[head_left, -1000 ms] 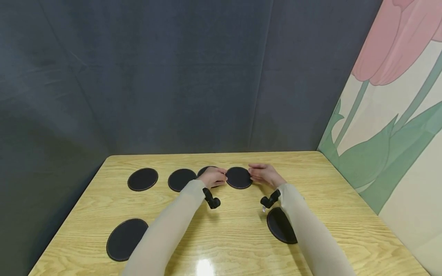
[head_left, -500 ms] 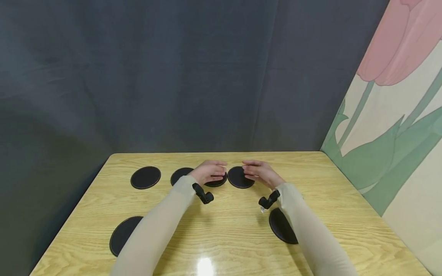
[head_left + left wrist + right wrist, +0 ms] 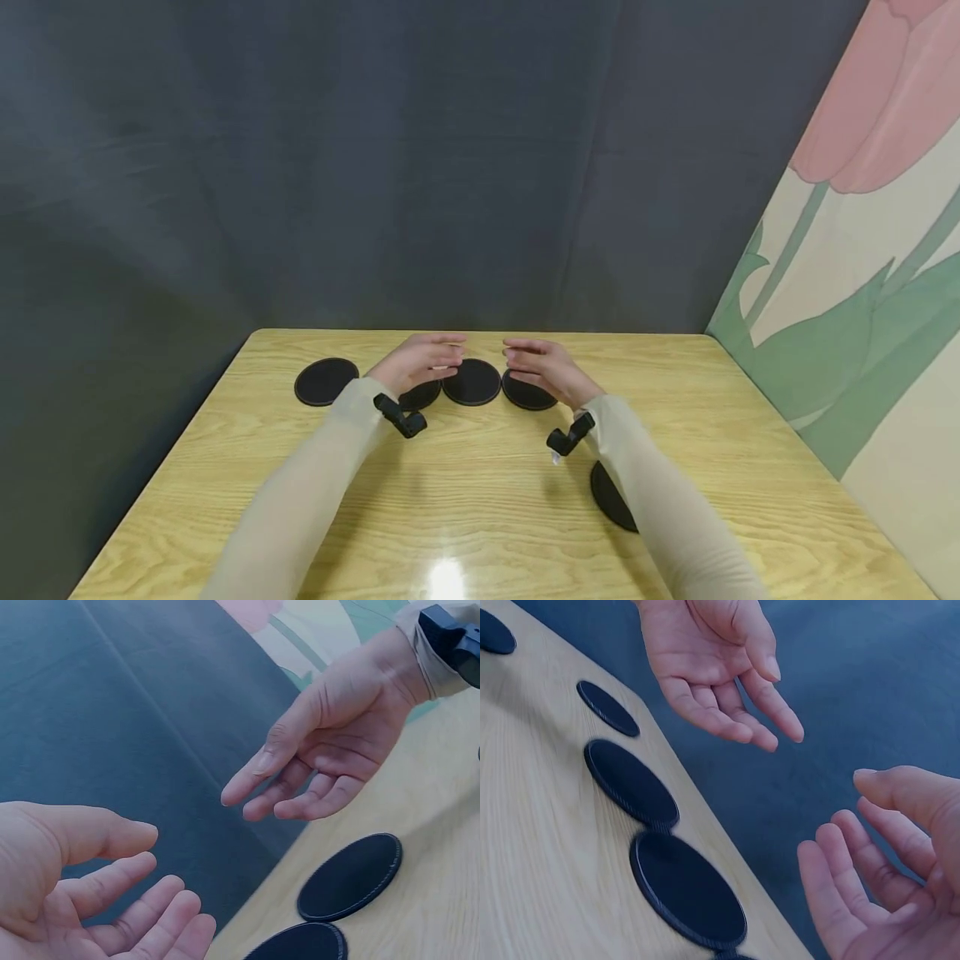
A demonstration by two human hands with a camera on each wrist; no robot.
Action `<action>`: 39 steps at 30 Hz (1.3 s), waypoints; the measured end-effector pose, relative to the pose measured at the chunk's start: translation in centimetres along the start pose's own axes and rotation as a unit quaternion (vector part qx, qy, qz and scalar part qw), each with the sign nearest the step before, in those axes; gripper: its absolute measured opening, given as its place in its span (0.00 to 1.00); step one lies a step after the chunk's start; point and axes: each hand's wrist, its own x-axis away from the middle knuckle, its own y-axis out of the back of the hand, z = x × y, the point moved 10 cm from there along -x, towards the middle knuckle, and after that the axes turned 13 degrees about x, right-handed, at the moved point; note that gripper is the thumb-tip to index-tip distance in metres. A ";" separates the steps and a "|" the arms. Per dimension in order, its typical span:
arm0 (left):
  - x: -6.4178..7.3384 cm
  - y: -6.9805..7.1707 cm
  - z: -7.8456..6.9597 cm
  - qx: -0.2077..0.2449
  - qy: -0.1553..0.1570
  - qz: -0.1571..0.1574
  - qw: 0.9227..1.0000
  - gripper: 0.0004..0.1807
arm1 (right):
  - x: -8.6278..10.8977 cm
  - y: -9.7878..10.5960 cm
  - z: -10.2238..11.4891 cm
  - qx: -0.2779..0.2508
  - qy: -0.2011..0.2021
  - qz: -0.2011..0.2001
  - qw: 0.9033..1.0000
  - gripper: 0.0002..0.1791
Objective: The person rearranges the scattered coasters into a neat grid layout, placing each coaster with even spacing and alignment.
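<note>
Several round black coasters with stitched rims lie on the wooden table. In the head view, a middle coaster (image 3: pixel 471 382) sits at the back between my hands. Beside it, a right coaster (image 3: pixel 531 395) is partly covered by my right hand (image 3: pixel 553 372), and another coaster (image 3: pixel 422 397) is partly behind my left hand (image 3: pixel 416 363). Farther left lies a separate coaster (image 3: pixel 326 382). Both hands hover over the row with fingers relaxed, palms facing each other, holding nothing. The left wrist view shows a coaster (image 3: pixel 351 877) below the right hand.
Nearer the front, one coaster (image 3: pixel 613 500) is partly hidden by the right forearm. A dark curtain (image 3: pixel 450 167) hangs behind the table's back edge. A wall with a tulip picture (image 3: pixel 847 317) stands at the right. Each wrist wears a black camera (image 3: pixel 401 417).
My left hand has moved left, away from the middle coasters, uncovering one. The right hand has shifted slightly left over the right coaster. The front left coaster is now hidden behind the left arm.
</note>
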 end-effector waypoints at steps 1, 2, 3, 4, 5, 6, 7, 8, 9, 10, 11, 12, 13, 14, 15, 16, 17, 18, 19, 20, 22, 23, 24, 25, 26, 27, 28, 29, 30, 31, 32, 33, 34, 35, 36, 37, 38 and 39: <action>0.4 0.3 -0.3 0.004 -0.001 -0.002 1.000 0.25 | -0.1 -0.4 0.3 0.002 0.005 0.003 1.000 0.28; 0.8 0.6 -0.5 0.004 -0.003 0.000 1.000 0.25 | -0.3 -0.9 0.6 0.003 0.010 0.007 1.000 0.27; 1.2 0.9 -0.8 0.007 -0.004 -0.001 1.000 0.26 | -0.4 -1.3 0.9 0.003 0.014 0.010 1.000 0.27; 1.6 1.2 -1.1 0.006 -0.005 -0.002 1.000 0.26 | -0.5 -1.7 1.1 0.003 0.017 0.012 1.000 0.27; 2.0 1.5 -1.3 0.005 -0.006 -0.003 1.000 0.26 | -0.5 -2.2 1.4 0.003 0.022 0.015 1.000 0.27; 2.4 1.9 -1.6 0.007 -0.006 -0.004 1.000 0.27 | -0.6 -2.6 1.7 0.002 0.026 0.019 0.999 0.26; 2.8 2.3 -1.8 0.005 -0.007 -0.005 1.000 0.27 | -0.7 -3.1 2.0 0.001 0.030 0.023 0.999 0.26; 3.2 2.7 -2.1 0.004 -0.010 -0.004 1.000 0.27 | -0.8 -3.6 2.3 -0.003 0.032 0.026 0.999 0.26; 3.6 3.2 -2.3 0.007 -0.012 -0.008 1.000 0.28 | -0.8 -4.0 2.6 -0.005 0.036 0.030 0.999 0.26; 4.0 3.6 -2.5 0.007 -0.015 -0.009 1.000 0.27 | -0.9 -4.4 2.8 -0.009 0.039 0.034 0.999 0.26; 4.4 4.0 -2.8 0.004 -0.020 -0.007 1.000 0.28 | -1.0 -4.9 3.1 -0.011 0.042 0.038 0.998 0.26; 4.7 4.4 -3.0 0.004 -0.025 -0.008 1.000 0.28 | -1.0 -5.3 3.4 -0.015 0.045 0.042 0.998 0.26; 5.1 4.9 -3.2 0.002 -0.030 -0.011 0.999 0.28 | -1.1 -5.6 3.6 -0.017 0.048 0.044 0.998 0.26; 5.4 5.4 -3.4 0.002 -0.034 -0.014 0.999 0.28 | -1.2 -5.9 3.8 -0.022 0.049 0.046 0.997 0.26; 5.8 5.9 -3.6 0.003 -0.037 -0.018 0.999 0.28 | -1.4 -6.3 4.0 -0.025 0.052 0.049 0.997 0.26; 6.1 6.3 -3.7 0.000 -0.040 -0.019 0.999 0.28 | -1.5 -6.6 4.1 -0.029 0.051 0.050 0.997 0.25; 6.4 6.7 -3.9 -0.001 -0.042 -0.021 0.999 0.29 | -1.7 -6.8 4.2 -0.032 0.051 0.052 0.997 0.25; 6.6 7.2 -3.9 0.001 -0.043 -0.026 0.999 0.29 | -1.8 -7.1 4.2 -0.035 0.050 0.053 0.997 0.25; 6.9 7.6 -4.0 0.001 -0.044 -0.030 0.999 0.29 | -2.0 -7.3 4.3 -0.036 0.049 0.057 0.997 0.25; 7.1 8.0 -4.1 0.002 -0.045 -0.033 0.998 0.29 | -2.2 -7.7 4.3 -0.038 0.049 0.061 0.996 0.25; 7.5 8.9 -4.3 -0.001 -0.049 -0.044 0.998 0.30 | -2.5 -8.3 4.3 -0.038 0.046 0.068 0.996 0.25; 7.8 9.3 -4.4 0.001 -0.051 -0.050 0.997 0.30 | -2.7 -8.6 4.3 -0.038 0.047 0.073 0.996 0.26; 7.9 9.7 -4.5 0.000 -0.052 -0.057 0.997 0.29 | -2.9 -8.9 4.3 -0.036 0.049 0.078 0.995 0.26; 8.2 10.2 -4.6 -0.001 -0.054 -0.061 0.997 0.30 | -3.0 -9.3 4.3 -0.037 0.050 0.081 0.995 0.26; 8.4 10.6 -4.7 0.000 -0.056 -0.066 0.996 0.30 | -3.2 -9.6 4.3 -0.038 0.053 0.085 0.994 0.26; 8.6 11.1 -4.8 0.000 -0.057 -0.072 0.996 0.30 | -3.3 -10.0 4.4 -0.040 0.057 0.089 0.994 0.26; 8.9 11.5 -4.8 0.003 -0.058 -0.078 0.995 0.30 | -3.4 -10.4 4.4 -0.039 0.060 0.092 0.993 0.25; 9.1 11.9 -4.8 0.001 -0.059 -0.082 0.995 0.31 | -3.6 -10.8 4.5 -0.038 0.063 0.096 0.993 0.25; 9.3 12.3 -4.8 0.000 -0.059 -0.088 0.994 0.31 | -3.7 -11.1 4.4 -0.038 0.065 0.098 0.992 0.24; 9.6 12.7 -4.8 0.000 -0.059 -0.092 0.994 0.31 | -3.9 -11.5 4.4 -0.042 0.062 0.099 0.992 0.24; 9.8 13.2 -4.8 0.001 -0.060 -0.098 0.993 0.31 | -4.0 -11.9 4.3 -0.040 0.061 0.101 0.992 0.24; 10.1 13.6 -4.7 0.000 -0.060 -0.104 0.993 0.31 | -4.2 -12.2 4.2 -0.039 0.057 0.100 0.993 0.24; 10.3 14.0 -4.7 -0.002 -0.060 -0.110 0.992 0.31 | -4.5 -12.6 4.0 -0.037 0.052 0.099 0.993 0.24; 10.4 14.4 -4.6 -0.003 -0.060 -0.115 0.992 0.31 | -4.7 -12.9 3.9 -0.039 0.049 0.099 0.993 0.24; 10.6 14.9 -4.5 -0.002 -0.059 -0.121 0.991 0.31 | -4.9 -13.3 3.8 -0.041 0.045 0.097 0.993 0.24; 10.7 15.2 -4.4 -0.004 -0.058 -0.127 0.990 0.31 | -5.1 -13.6 3.7 -0.042 0.040 0.095 0.994 0.24; 10.7 15.5 -4.2 -0.004 -0.057 -0.131 0.990 0.31 | -5.3 -13.9 3.6 -0.042 0.038 0.095 0.994 0.24; 10.8 15.9 -4.0 -0.004 -0.054 -0.137 0.989 0.31 | -5.5 -14.2 3.4 -0.046 0.033 0.093 0.994 0.24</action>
